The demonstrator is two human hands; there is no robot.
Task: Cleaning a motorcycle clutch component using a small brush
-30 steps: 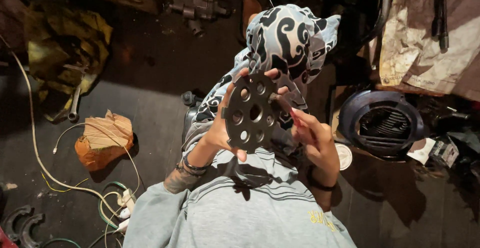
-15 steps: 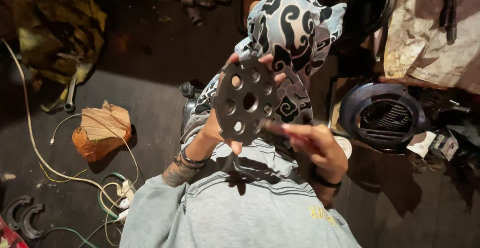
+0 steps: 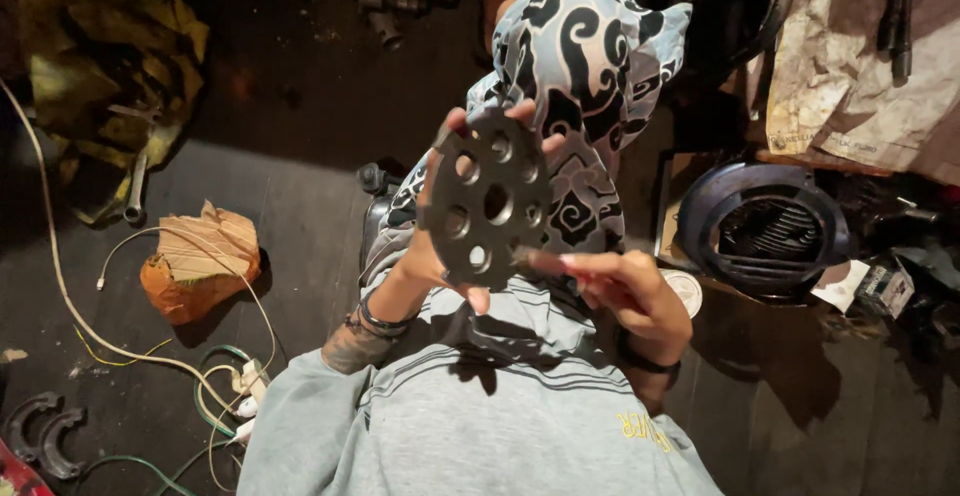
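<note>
I hold up a dark round metal disc (image 3: 478, 188) with several round holes, in front of my patterned trouser knee (image 3: 590, 66). My left hand (image 3: 425, 251) grips it from behind, with fingertips over the top rim and the thumb under the bottom edge. My right hand (image 3: 620, 286) is at the lower right, its fingertips closed on the disc's lower right rim. Both grey sleeves show at the bottom of the view.
A blue round vented cover (image 3: 765, 226) lies on the floor to the right, with a small white lid (image 3: 685, 291) beside it. At left are a torn orange-brown paper bag (image 3: 200, 261), white cables (image 3: 60, 276), a wrench (image 3: 135, 191) and curved metal half-rings (image 3: 40, 436). Crumpled paper (image 3: 860, 76) lies top right.
My right hand slid from the disc's right edge down to its lower right rim. The disc turned slightly in my left hand and sits a little higher.
</note>
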